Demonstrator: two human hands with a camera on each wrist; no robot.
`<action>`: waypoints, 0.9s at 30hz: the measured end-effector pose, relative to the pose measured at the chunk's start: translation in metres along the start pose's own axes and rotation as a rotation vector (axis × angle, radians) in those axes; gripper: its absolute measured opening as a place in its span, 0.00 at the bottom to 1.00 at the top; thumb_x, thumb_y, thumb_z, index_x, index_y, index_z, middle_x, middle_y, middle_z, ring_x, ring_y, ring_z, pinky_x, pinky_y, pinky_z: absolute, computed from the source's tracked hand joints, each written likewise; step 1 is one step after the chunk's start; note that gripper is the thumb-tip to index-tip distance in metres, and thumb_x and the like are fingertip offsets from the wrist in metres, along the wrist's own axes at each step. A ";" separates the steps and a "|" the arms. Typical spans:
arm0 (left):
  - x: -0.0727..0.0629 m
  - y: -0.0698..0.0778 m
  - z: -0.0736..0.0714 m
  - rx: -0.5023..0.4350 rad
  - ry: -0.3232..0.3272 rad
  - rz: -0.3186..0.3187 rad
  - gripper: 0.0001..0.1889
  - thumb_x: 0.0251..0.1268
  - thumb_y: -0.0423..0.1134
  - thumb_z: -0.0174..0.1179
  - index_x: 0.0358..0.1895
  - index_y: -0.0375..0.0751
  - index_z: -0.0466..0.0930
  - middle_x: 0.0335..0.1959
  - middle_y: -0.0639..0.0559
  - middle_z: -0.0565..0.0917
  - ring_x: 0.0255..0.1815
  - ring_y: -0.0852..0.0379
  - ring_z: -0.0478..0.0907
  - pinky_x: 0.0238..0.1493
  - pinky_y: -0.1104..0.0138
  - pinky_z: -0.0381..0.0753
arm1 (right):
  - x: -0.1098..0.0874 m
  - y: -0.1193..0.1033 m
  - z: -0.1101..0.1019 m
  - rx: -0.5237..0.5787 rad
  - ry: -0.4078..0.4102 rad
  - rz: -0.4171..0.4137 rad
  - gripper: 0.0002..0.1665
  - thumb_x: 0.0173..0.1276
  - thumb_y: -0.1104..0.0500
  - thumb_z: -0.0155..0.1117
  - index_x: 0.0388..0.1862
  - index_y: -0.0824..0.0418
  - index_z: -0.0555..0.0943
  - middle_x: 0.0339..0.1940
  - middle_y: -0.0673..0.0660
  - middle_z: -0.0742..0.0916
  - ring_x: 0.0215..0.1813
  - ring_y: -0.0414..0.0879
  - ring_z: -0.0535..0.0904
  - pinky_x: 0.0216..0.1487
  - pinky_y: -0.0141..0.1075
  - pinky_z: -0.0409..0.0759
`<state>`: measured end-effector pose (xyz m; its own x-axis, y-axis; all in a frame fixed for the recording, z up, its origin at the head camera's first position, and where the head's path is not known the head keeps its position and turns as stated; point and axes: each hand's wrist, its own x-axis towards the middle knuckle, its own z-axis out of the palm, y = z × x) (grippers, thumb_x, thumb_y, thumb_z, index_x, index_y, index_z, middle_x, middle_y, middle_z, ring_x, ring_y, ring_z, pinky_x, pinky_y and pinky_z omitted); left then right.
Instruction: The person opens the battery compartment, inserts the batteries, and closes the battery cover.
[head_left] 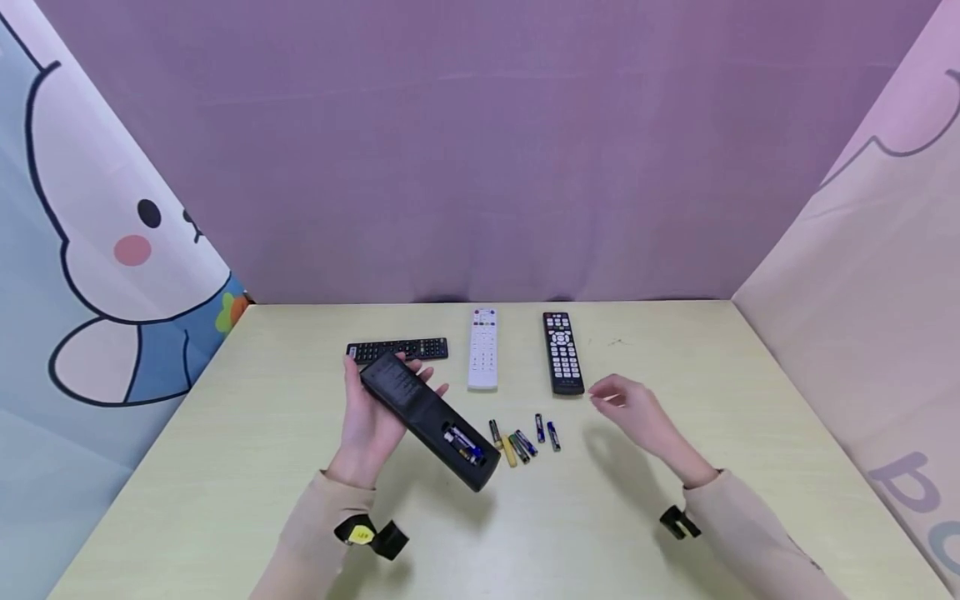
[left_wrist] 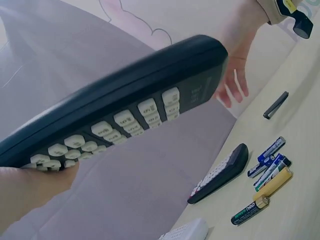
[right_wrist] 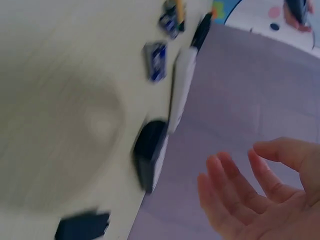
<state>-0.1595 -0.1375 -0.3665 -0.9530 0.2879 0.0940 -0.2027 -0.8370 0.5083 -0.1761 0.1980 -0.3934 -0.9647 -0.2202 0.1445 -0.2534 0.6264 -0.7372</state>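
My left hand (head_left: 369,429) holds a black remote control (head_left: 416,402) above the table, its back turned up and tilted. The battery compartment lies uncovered, with batteries (head_left: 462,444) inside it. In the left wrist view the keypad with pale keys (left_wrist: 127,120) faces downward. My right hand (head_left: 633,412) hovers over the table by the lower end of another black remote (head_left: 564,354). Nothing is between its loosely bent fingers, as the right wrist view shows. A small dark flat piece (left_wrist: 276,105) lies on the table, shown in the left wrist view.
Several loose batteries (head_left: 522,443), one of them yellow, lie mid-table to the right of the held remote. Behind stand out a white remote (head_left: 483,350) and a black one (head_left: 405,348) lying crosswise. Printed cloth (head_left: 480,167) encloses the table (head_left: 247,400) at the back and sides.
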 end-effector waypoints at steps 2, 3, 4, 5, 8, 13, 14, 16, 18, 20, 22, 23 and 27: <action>0.000 0.001 0.000 -0.029 0.013 0.000 0.34 0.55 0.68 0.35 0.47 0.39 0.57 0.41 0.46 0.73 0.49 0.50 0.68 0.61 0.47 0.53 | 0.000 0.009 -0.007 -0.063 0.020 0.012 0.10 0.58 0.68 0.56 0.40 0.70 0.75 0.35 0.64 0.82 0.35 0.53 0.79 0.34 0.39 0.78; 0.000 0.001 0.000 -0.040 0.019 0.001 0.34 0.55 0.68 0.36 0.48 0.39 0.56 0.42 0.46 0.72 0.50 0.50 0.68 0.61 0.47 0.52 | 0.001 0.014 -0.010 -0.092 0.024 0.020 0.10 0.58 0.68 0.56 0.40 0.70 0.75 0.35 0.64 0.82 0.34 0.54 0.79 0.34 0.41 0.78; 0.000 0.001 0.000 -0.054 0.025 0.001 0.33 0.55 0.68 0.37 0.48 0.39 0.57 0.42 0.46 0.71 0.50 0.49 0.67 0.62 0.47 0.51 | 0.001 0.018 -0.013 -0.123 0.027 0.027 0.11 0.57 0.69 0.57 0.40 0.70 0.75 0.35 0.65 0.82 0.34 0.55 0.79 0.34 0.42 0.77; 0.000 0.002 0.000 -0.067 0.033 0.002 0.33 0.56 0.67 0.39 0.48 0.39 0.57 0.42 0.45 0.71 0.50 0.49 0.67 0.62 0.47 0.50 | 0.001 0.022 -0.015 -0.151 0.027 0.038 0.11 0.57 0.68 0.57 0.40 0.70 0.75 0.35 0.66 0.82 0.35 0.55 0.79 0.35 0.44 0.77; 0.000 0.003 -0.001 -0.105 0.049 0.003 0.33 0.56 0.66 0.41 0.49 0.38 0.57 0.43 0.44 0.71 0.49 0.48 0.67 0.62 0.47 0.50 | 0.000 0.032 -0.021 -0.229 0.006 0.060 0.13 0.56 0.68 0.57 0.41 0.71 0.74 0.34 0.67 0.82 0.35 0.57 0.79 0.35 0.46 0.76; -0.001 0.004 -0.003 -0.139 0.034 0.004 0.31 0.58 0.64 0.42 0.48 0.38 0.60 0.43 0.43 0.70 0.49 0.48 0.67 0.62 0.47 0.51 | -0.001 0.045 -0.022 -0.321 -0.051 0.106 0.16 0.56 0.66 0.58 0.43 0.72 0.73 0.35 0.68 0.81 0.33 0.57 0.78 0.31 0.44 0.75; -0.001 0.004 -0.004 -0.143 0.026 0.004 0.31 0.58 0.64 0.42 0.47 0.38 0.60 0.43 0.43 0.70 0.49 0.48 0.67 0.62 0.47 0.51 | -0.001 0.047 -0.022 -0.338 -0.058 0.114 0.17 0.56 0.65 0.58 0.44 0.72 0.73 0.35 0.69 0.81 0.32 0.56 0.78 0.30 0.44 0.75; -0.001 0.005 -0.006 -0.146 0.008 0.007 0.30 0.59 0.64 0.42 0.46 0.37 0.62 0.44 0.43 0.70 0.50 0.48 0.67 0.62 0.47 0.50 | -0.001 0.051 -0.021 -0.374 -0.084 0.133 0.18 0.56 0.64 0.59 0.45 0.72 0.72 0.35 0.69 0.80 0.30 0.55 0.78 0.28 0.43 0.75; -0.002 0.005 -0.007 -0.149 -0.012 0.012 0.30 0.59 0.63 0.41 0.46 0.36 0.62 0.43 0.43 0.70 0.50 0.48 0.66 0.62 0.47 0.50 | -0.002 0.054 -0.021 -0.403 -0.112 0.155 0.20 0.56 0.63 0.59 0.46 0.72 0.72 0.34 0.69 0.80 0.27 0.51 0.77 0.26 0.40 0.74; -0.002 0.006 -0.009 -0.150 -0.029 0.015 0.30 0.59 0.63 0.41 0.45 0.36 0.63 0.44 0.43 0.70 0.50 0.48 0.66 0.62 0.47 0.49 | -0.002 0.057 -0.020 -0.415 -0.135 0.178 0.22 0.56 0.62 0.60 0.47 0.73 0.71 0.30 0.66 0.81 0.23 0.48 0.75 0.23 0.38 0.72; -0.002 0.006 -0.010 -0.155 -0.042 0.016 0.30 0.60 0.63 0.41 0.45 0.36 0.63 0.44 0.43 0.70 0.50 0.47 0.66 0.62 0.47 0.49 | -0.003 0.060 -0.018 -0.410 -0.153 0.202 0.24 0.56 0.61 0.60 0.48 0.74 0.70 0.25 0.61 0.79 0.20 0.44 0.71 0.21 0.35 0.69; -0.002 0.006 -0.010 -0.156 -0.044 0.016 0.30 0.60 0.63 0.41 0.45 0.36 0.63 0.44 0.43 0.70 0.50 0.47 0.66 0.62 0.47 0.49 | -0.003 0.062 -0.017 -0.403 -0.158 0.209 0.25 0.56 0.61 0.61 0.49 0.74 0.70 0.23 0.59 0.78 0.19 0.43 0.69 0.20 0.34 0.68; -0.003 0.006 -0.011 -0.157 -0.036 0.016 0.30 0.60 0.63 0.41 0.47 0.36 0.63 0.44 0.43 0.71 0.50 0.47 0.67 0.62 0.47 0.49 | -0.002 0.069 -0.015 -0.387 -0.172 0.222 0.26 0.55 0.61 0.62 0.49 0.76 0.69 0.19 0.55 0.76 0.19 0.43 0.67 0.20 0.33 0.66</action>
<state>-0.1605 -0.1489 -0.3730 -0.9481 0.2886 0.1332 -0.2234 -0.9031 0.3669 -0.1922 0.2528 -0.4347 -0.9810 -0.1494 -0.1241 -0.0819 0.8977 -0.4330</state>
